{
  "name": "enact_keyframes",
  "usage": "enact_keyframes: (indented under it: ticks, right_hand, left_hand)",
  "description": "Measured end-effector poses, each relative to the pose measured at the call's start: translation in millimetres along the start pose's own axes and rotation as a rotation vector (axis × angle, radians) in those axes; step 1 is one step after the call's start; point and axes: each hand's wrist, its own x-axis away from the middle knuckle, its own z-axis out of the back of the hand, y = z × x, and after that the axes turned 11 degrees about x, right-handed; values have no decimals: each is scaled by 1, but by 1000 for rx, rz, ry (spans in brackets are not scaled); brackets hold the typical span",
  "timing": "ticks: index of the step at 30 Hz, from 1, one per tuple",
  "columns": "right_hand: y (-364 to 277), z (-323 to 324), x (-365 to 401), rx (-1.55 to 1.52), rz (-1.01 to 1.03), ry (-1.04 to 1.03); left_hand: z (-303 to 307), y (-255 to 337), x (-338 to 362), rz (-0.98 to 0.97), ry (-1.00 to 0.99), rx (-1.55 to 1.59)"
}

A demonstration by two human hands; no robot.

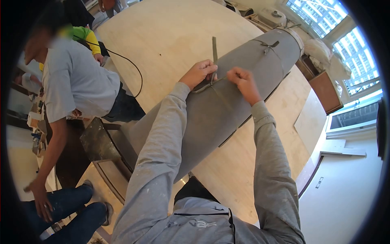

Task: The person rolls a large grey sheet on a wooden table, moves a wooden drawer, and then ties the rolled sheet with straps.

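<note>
A large grey roll of sheet material (203,124) lies diagonally across a pale wooden table. My left hand (199,73) is closed in a pinch on a flat grey-brown tie strap (214,49), whose loose end sticks up above the fingers. My right hand (244,82), slightly blurred, is closed on another part of the strap, just right of the crossing on top of the roll. Farther along, a second strap is tied in a bow (269,47) around the roll.
The wooden tabletop (162,36) extends beyond the roll. At the left, a person in a grey shirt (79,81) leans beside a dark cable (132,63). Wooden boxes (105,181) stand at lower left; another brown box (326,92) sits near the windows.
</note>
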Motion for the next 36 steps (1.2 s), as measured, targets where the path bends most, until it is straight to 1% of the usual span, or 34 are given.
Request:
enact_keyframes:
  ticks: [3, 9, 12, 14, 15, 17, 20, 23, 24, 27, 29, 30, 32, 33, 36]
  right_hand:
    - [3, 18, -4, -430, -115, 51]
    - [12, 13, -8, -508, -105, 56]
    - [4, 8, -10, -544, -73, 65]
    - [-14, -4, -12, -541, -41, 120]
    - [-23, -8, -12, -540, -24, 143]
    - [-28, -9, -11, -567, -22, 90]
    - [-24, -10, -4, -663, -6, 15]
    - [-13, -8, -5, -712, 15, -79]
    - [-9, -8, -8, -717, 23, -112]
    - [-4, -12, -16, -875, 3, -118]
    - [2, -12, -20, -942, 10, -60]
    - [6, -13, -22, -977, 14, -32]
    - [0, -12, -24, -911, -49, 61]
    - [-3, -12, -25, -879, -82, 105]
    - [17, 20, -38, -939, -157, 309]
  left_hand:
    - [3, 2, 2, 79, -24, 0]
    - [4, 9, 2, 103, -109, -33]
    - [-3, 6, 9, 69, -110, 9]
    - [-6, 3, 8, 38, -103, 38]
    - [-5, 3, 7, 52, -97, -8]
    - [-4, 5, 4, 82, -83, -98]
    - [-7, 0, 2, 23, 32, -288]
    - [-6, 0, -1, 48, -2, -294]
    - [-4, 0, 0, 52, -13, -253]
    - [-3, 4, 6, 58, -54, -150]
    - [0, 1, 8, 59, -92, -107]
    - [-1, -2, 8, 29, -107, -93]
    - [-2, -8, 7, -26, -135, -67]
    - [0, -9, 7, -11, -146, -66]
    - [4, -8, 8, 15, -171, -56]
